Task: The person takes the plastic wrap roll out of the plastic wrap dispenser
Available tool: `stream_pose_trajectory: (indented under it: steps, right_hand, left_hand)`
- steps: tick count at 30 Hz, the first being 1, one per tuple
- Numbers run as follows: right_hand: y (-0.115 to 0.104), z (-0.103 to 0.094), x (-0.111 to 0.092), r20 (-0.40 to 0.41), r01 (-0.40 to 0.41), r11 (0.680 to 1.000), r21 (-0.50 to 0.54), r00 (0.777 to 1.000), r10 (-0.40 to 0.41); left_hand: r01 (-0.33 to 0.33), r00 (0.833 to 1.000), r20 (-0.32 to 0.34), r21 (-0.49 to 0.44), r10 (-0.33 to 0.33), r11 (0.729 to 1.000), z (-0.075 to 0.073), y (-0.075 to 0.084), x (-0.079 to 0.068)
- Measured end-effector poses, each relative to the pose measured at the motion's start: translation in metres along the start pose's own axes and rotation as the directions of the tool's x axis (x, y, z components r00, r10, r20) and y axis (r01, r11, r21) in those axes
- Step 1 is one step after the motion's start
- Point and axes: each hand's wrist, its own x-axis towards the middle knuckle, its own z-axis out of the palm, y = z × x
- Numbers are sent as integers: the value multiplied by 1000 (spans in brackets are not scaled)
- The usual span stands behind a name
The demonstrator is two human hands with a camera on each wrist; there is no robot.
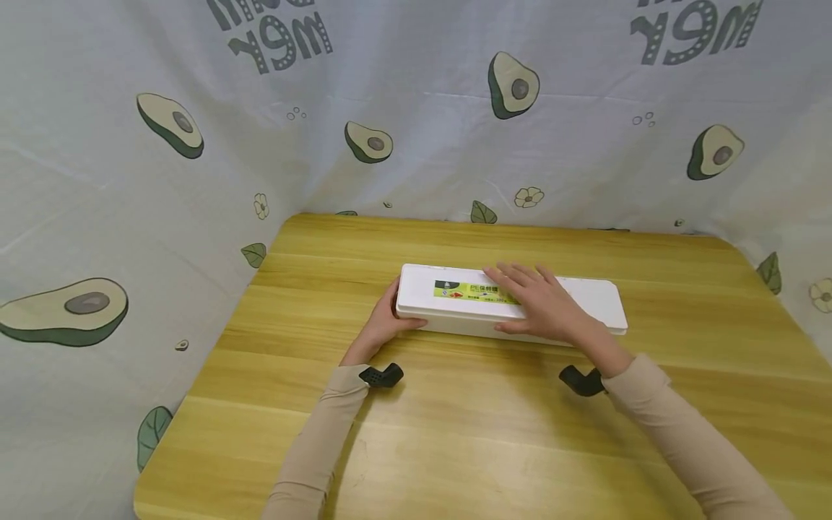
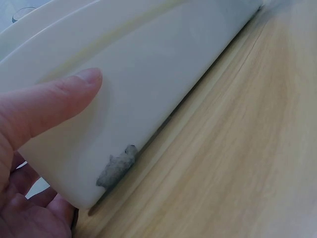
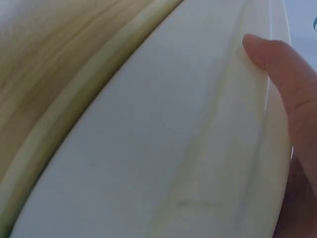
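Note:
A long white cling film box [image 1: 585, 300] with a green printed label [image 1: 448, 290] lies across the wooden table. My left hand [image 1: 383, 321] grips its left end, the thumb on the front wall and the other fingers round the back. In the left wrist view that thumb [image 2: 54, 101] presses on the white wall, above a grey patch [image 2: 118, 167] at the bottom edge. My right hand [image 1: 542, 303] rests on the lid right of centre, its fingers spread and fairly straight, covering part of the label. Its thumb [image 3: 277, 59] touches the upper front edge in the right wrist view.
The wooden table [image 1: 455, 440] reaches around the box on all sides. Behind and to the left hangs a pale curtain [image 1: 429, 87] printed with avocados. Black curved pieces [image 1: 382, 375] stick out at both sleeve cuffs.

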Motion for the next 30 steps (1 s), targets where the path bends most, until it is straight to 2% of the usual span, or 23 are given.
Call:
stream_pose_trajectory:
  steps: [4,8,15,23,30]
  right_hand:
    - [5,0,1,16,51,999,-18,999,-51]
    - [9,1,3,12,61,998,-13,998,-60]
    - [14,5,7,-33,91,996,0,995,-91]
    - [16,8,9,-115,159,987,0,981,-158]
    - [15,6,8,-124,170,985,-8,978,-169]
  left_hand:
    - [15,1000,0,11,-15,1000,1,-1,-1]
    - [15,1000,-3,11,-15,1000,0,-1,-1]
    - [1,1000,0,16,-1,1000,-2,-1,1]
    - [-11,1000,13,22,11,1000,-3,-1,1]
    - [-17,1000,17,16,16,1000,-3,-1,1]
